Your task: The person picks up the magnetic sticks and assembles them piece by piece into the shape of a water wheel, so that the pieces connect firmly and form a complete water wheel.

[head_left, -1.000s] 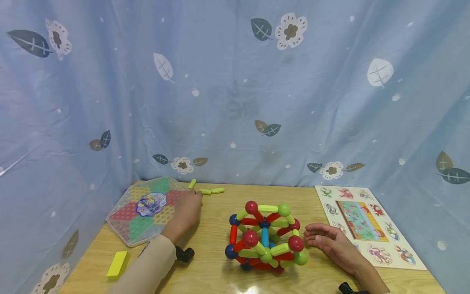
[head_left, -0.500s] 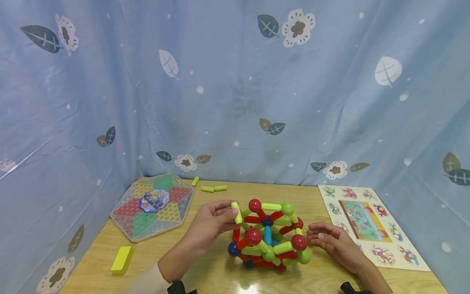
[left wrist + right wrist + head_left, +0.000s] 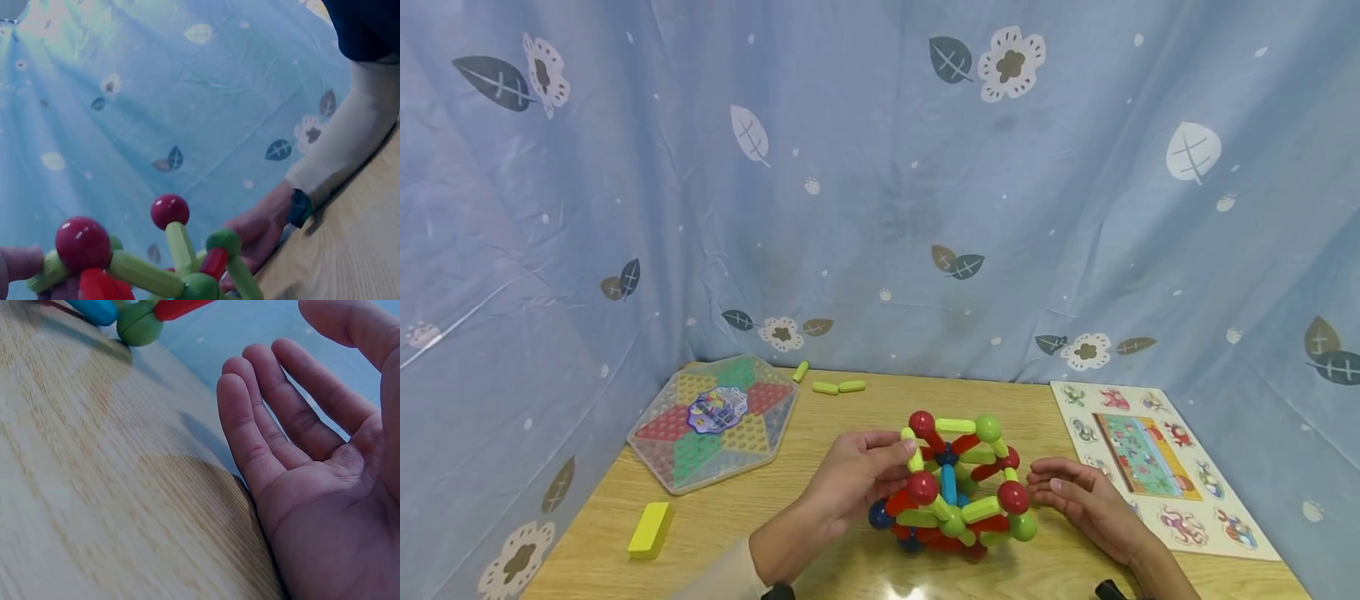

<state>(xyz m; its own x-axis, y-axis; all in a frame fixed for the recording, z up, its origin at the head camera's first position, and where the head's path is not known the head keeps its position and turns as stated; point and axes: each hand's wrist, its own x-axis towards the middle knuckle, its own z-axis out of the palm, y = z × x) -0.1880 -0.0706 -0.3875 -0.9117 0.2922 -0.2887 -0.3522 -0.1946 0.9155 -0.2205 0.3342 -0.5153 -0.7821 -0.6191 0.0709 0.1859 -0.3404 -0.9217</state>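
Observation:
A ball-and-rod structure of red, blue and green balls joined by yellow-green, red and blue rods stands mid-table. At its left side my left hand pinches a yellow-green rod between thumb and fingers. The rod's lower end meets a red ball; in the left wrist view the rod lies against the red ball beside the thumb. My right hand rests on the table to the right of the structure, fingers relaxed and holding nothing. The right wrist view shows its palm turned up.
Several yellow-green rods lie at the back. On the left are a hexagonal board with coloured triangles and a yellow block. A picture puzzle board lies at the right. A patterned blue curtain hangs behind.
My left hand has picked up a yellow-green rod at the back left and carried it right and forward to the structure's red ball. My right hand has stayed in place.

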